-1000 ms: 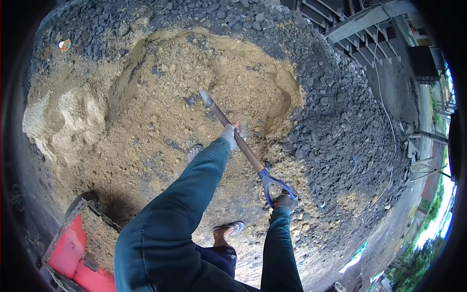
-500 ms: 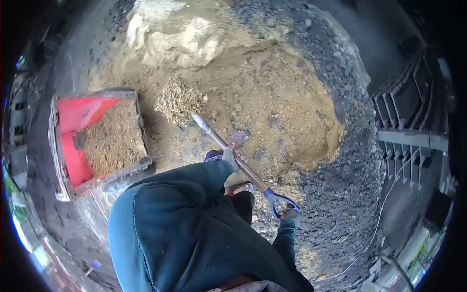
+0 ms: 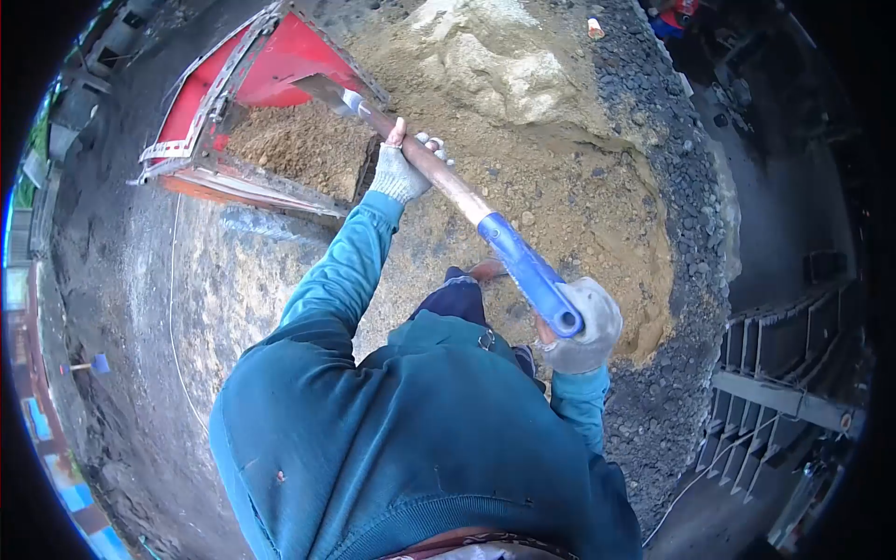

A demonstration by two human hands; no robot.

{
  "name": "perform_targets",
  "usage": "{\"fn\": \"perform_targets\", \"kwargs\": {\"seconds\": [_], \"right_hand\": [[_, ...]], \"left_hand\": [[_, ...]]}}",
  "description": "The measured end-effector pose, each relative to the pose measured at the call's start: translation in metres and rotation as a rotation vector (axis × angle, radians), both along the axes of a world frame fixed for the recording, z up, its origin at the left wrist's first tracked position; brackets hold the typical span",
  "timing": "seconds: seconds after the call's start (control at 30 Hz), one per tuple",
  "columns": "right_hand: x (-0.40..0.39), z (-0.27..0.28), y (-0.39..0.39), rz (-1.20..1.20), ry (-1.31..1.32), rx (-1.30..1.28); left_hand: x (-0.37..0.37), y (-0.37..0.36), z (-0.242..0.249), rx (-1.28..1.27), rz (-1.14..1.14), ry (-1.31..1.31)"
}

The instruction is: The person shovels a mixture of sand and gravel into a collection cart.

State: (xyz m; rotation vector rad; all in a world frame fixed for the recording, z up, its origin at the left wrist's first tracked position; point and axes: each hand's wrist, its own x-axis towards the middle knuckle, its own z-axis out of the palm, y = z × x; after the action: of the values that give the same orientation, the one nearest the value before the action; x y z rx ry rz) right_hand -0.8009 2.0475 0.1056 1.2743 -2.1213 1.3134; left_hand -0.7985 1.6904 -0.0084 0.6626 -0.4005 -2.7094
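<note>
Shovel (image 3: 457, 194) slants with its blade (image 3: 324, 89) at the red box (image 3: 280, 61), left grip (image 3: 397, 171) clamped on the shaft, right grip (image 3: 597, 325) on the blue handle (image 3: 525, 266). The box looks part-filled with sand (image 3: 308, 147); a broad heap (image 3: 579, 201) remains. I can't tell whether the blade is loaded; the right fingers are largely hidden.

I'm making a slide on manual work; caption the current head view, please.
Left hand on the shaft, right hand on the blue handle, shovel blade at the red bin of soil.
</note>
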Motion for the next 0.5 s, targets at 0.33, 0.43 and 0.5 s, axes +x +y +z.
{"fn": "perform_targets", "kwargs": {"seconds": [0.33, 0.43, 0.5], "right_hand": [[0.188, -0.377, 0.194, -1.342, -1.198, -0.857], [0.31, -0.374, 0.177, -1.748, -1.463, -0.868], [0.392, -0.357, 0.156, -2.153, -1.522, -0.842]], "left_hand": [[-0.084, 0.23, -0.166, 0.109, -0.66, -0.429], [-0.045, 0.311, -0.251, 0.05, -0.992, -0.806], [0.018, 0.36, -0.32, 0.145, -1.211, -0.979]]}}
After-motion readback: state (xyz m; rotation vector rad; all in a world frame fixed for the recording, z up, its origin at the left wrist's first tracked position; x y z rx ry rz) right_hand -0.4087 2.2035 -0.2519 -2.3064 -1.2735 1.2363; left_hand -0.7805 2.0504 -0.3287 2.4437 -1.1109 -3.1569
